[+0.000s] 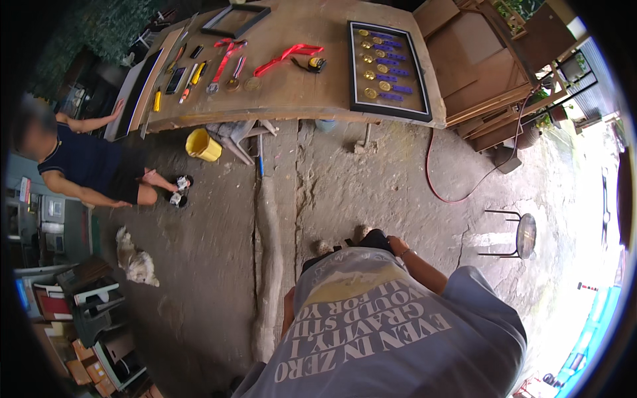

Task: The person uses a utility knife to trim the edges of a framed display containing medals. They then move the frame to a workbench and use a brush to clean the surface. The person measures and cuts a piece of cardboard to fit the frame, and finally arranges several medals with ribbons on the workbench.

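The right hand (398,245) is seen at the dark shorts (377,240), apparently resting there; its finger spread cannot be told, and nothing held is made out. The left hand is hidden by the grey T-shirt (371,312), so its state cannot be told.

The black shadow-box frame (390,111) is positioned at the right end of the table (298,99), well apart from both hands. Gold medals (382,69) on purple ribbons are arranged inside it. Left of it are placed a tape measure (316,64), a red ribbon (288,56), loose medals (232,84), a yellow utility knife (198,73) and a smartphone (176,79).

Risks, as judged: the near right corner of the frame is set close to the table edge, so it could be tipped off by a bump or a careless pull. If the medals are not fixed (not verifiable), their rows could be upset by tilting. Fingers could be cut should the knife blade be exposed; this is not resolved. A stumble could be caused by the raised pale ridge (269,245) along the floor or by the dog (136,259). The table could also be jogged by the co-worker (83,156), whose hand (118,108) is held at its left end.
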Demonstrator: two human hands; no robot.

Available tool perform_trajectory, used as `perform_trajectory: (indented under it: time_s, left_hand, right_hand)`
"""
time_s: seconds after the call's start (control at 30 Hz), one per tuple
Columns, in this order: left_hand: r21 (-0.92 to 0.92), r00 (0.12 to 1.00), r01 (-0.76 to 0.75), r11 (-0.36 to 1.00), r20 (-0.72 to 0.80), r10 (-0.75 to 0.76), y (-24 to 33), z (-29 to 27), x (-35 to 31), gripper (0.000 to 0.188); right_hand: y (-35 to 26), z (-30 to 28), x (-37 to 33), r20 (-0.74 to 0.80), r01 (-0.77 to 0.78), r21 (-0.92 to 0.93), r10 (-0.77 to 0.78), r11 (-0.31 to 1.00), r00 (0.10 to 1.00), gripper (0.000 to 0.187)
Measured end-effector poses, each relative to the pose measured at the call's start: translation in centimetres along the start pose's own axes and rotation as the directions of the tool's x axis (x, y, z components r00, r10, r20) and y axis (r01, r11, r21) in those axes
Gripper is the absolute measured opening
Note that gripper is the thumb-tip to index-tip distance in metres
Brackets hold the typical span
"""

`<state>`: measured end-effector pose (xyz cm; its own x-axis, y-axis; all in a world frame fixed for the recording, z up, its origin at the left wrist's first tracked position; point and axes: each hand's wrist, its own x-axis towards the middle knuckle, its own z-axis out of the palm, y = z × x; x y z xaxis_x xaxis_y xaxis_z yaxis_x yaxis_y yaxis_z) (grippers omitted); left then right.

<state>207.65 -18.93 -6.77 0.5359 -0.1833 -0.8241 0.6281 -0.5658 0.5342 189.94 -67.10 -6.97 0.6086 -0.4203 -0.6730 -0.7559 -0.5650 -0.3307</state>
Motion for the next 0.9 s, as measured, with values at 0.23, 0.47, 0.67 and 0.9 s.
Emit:
perform_trajectory:
  time_s: [0.23,0.47,0.67,0.9]
  left_hand:
    - [0.008,1.000,-0.001,1.000,0.018,0.001,0.6,-1.0,2.0,0.026]
    - [0.023,0.999,-0.021,1.000,0.035,0.020,1.7,-1.3,3.2,0.024]
    - [0.016,0.999,-0.031,0.999,0.030,0.030,2.3,-0.6,3.7,0.023]
    - [0.003,0.999,-0.022,1.000,-0.025,0.022,3.5,1.9,3.4,0.021]
  right_hand:
    - [-1.5,-0.8,-1.5,-0.099,-0.112,0.123,0.125,0.986,0.987,0.032]
    - [0.1,1.0,-1.5,-0.140,-0.124,0.155,0.146,0.980,0.979,0.031]
    - [-0.7,-3.4,-0.5,-0.178,-0.088,0.229,0.131,0.969,0.975,0.037]
    - [-2.6,-16.6,4.7,-0.431,-0.051,0.216,0.142,0.975,0.891,0.050]
